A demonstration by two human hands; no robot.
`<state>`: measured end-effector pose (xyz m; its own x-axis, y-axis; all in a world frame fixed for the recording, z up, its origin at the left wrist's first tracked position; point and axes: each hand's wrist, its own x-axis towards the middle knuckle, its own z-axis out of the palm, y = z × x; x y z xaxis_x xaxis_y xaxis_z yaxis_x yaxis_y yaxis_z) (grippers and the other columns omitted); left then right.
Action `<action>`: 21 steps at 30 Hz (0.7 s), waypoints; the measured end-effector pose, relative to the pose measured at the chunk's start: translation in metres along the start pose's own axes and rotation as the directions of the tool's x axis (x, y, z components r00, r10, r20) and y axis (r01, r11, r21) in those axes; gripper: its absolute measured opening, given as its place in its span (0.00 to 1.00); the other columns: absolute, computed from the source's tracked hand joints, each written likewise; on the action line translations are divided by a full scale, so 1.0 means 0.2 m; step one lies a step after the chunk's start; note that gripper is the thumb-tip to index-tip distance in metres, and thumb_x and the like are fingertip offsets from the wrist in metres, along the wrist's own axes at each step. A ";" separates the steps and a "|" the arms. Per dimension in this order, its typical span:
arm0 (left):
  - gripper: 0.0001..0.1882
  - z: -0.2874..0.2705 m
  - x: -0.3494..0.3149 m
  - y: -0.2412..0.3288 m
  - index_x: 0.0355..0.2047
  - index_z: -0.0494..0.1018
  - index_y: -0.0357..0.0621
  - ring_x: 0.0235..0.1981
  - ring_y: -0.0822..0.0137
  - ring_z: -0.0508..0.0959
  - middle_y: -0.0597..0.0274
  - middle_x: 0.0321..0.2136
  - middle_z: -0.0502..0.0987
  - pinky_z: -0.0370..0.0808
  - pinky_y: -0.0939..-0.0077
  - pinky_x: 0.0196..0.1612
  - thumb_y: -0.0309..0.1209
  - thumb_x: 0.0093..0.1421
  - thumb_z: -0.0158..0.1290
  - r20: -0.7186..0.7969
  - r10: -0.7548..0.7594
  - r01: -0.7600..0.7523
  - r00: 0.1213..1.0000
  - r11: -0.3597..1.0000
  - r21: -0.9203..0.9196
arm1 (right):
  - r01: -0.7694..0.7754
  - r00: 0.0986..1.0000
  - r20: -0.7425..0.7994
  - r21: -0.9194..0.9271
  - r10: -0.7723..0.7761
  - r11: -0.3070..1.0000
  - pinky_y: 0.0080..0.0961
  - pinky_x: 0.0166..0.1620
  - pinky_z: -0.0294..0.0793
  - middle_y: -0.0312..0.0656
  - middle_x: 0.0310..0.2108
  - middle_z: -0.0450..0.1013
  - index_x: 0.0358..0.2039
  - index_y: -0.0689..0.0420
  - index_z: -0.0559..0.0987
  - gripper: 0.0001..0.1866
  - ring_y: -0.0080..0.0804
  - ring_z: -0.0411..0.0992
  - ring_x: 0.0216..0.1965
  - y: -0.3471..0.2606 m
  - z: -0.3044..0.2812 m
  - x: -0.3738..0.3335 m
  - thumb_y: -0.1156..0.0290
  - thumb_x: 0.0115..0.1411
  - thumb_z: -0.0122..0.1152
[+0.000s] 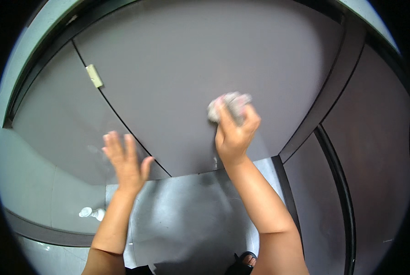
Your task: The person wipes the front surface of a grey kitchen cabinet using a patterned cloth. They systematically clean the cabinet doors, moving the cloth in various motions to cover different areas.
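My right hand (pixel 237 133) is closed round a crumpled light-grey cloth (pixel 232 104), which lies against a grey door panel (pixel 191 55). My left hand (pixel 126 160) is empty, its fingers stretched upward and the thumb apart, in front of the narrower panel to the left of a dark seam. Whether its palm touches the panel I cannot tell. Part of the cloth is hidden by my right fingers, and its edge is slightly blurred.
A pale latch-like block (pixel 94 76) sits on the seam, upper left. On the floor by my left forearm is a white bottle (pixel 92 213). Grey floor tiles (pixel 186 215) stretch below the panel. A dark-framed partition (pixel 360 137) stands at right. My sandalled foot (pixel 247 260) shows at the bottom.
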<state>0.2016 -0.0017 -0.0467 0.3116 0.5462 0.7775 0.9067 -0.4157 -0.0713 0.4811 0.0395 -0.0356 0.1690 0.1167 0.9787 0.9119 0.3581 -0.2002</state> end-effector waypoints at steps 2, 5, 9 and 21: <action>0.51 0.01 0.09 0.16 0.69 0.49 0.47 0.71 0.38 0.35 0.41 0.71 0.39 0.36 0.30 0.64 0.37 0.50 0.66 0.087 0.070 -0.064 0.994 0.996 -0.068 | 0.177 0.964 0.190 0.076 -0.189 0.981 0.33 0.48 0.69 0.39 0.47 0.64 0.38 0.40 0.85 0.18 0.40 0.64 0.48 0.05 -0.06 -0.09 0.75 0.46 0.66; 0.49 -0.02 0.21 0.27 0.69 0.52 0.50 0.71 0.38 0.35 0.46 0.71 0.40 0.38 0.26 0.63 0.32 0.49 0.66 0.197 0.090 -0.071 0.976 0.993 -0.097 | 0.115 0.984 0.137 -0.009 -0.113 0.993 0.36 0.50 0.69 0.41 0.49 0.62 0.43 0.44 0.82 0.15 0.41 0.64 0.50 0.25 -0.10 -0.07 0.74 0.55 0.62; 0.47 0.01 0.19 0.24 0.67 0.55 0.55 0.71 0.42 0.31 0.56 0.72 0.40 0.39 0.22 0.61 0.29 0.48 0.66 0.238 0.135 -0.139 0.962 0.990 0.002 | -0.576 0.813 -0.047 0.071 0.580 0.814 0.40 0.56 0.68 0.52 0.53 0.55 0.59 0.49 0.73 0.26 0.42 0.63 0.54 0.30 -0.16 0.16 0.82 0.61 0.48; 0.43 -0.17 0.06 0.08 0.63 0.61 0.48 0.69 0.49 0.50 0.58 0.69 0.50 0.55 0.28 0.60 0.34 0.48 0.67 0.472 0.154 -0.147 0.868 0.988 -0.051 | 0.260 0.858 0.369 0.289 -0.358 0.921 0.38 0.42 0.69 0.38 0.52 0.66 0.38 0.45 0.82 0.12 0.43 0.69 0.43 0.02 -0.05 -0.13 0.70 0.52 0.65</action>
<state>0.2095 -0.0267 -0.0173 0.5441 0.7536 0.3688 0.8353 -0.5281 -0.1531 0.4840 0.0294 -0.0614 -0.3189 0.3135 0.8944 0.7763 0.6278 0.0567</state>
